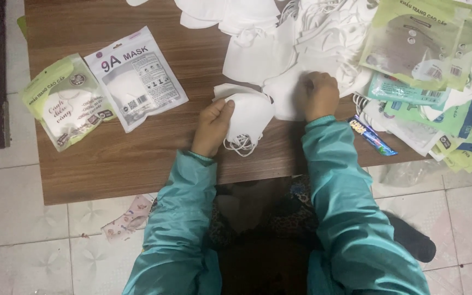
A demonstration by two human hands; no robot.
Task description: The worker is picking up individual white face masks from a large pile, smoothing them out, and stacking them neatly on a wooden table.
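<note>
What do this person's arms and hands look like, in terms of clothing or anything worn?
Both arms are covered by long teal sleeves of a smooth, slightly shiny jacket fabric, creased along their length and ending in gathered cuffs at the wrists. The left hand and right hand are bare: no gloves, and no rings, watch or bracelets can be seen from this head view.

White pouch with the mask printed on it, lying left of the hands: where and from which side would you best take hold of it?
The white pouch lies flat and tilted on the wooden table, beside a green pouch at its left edge. Probably best is a pinch at its lower right corner, coming from the right: that edge is free, faces the left hand, and nothing overlaps it.
</note>
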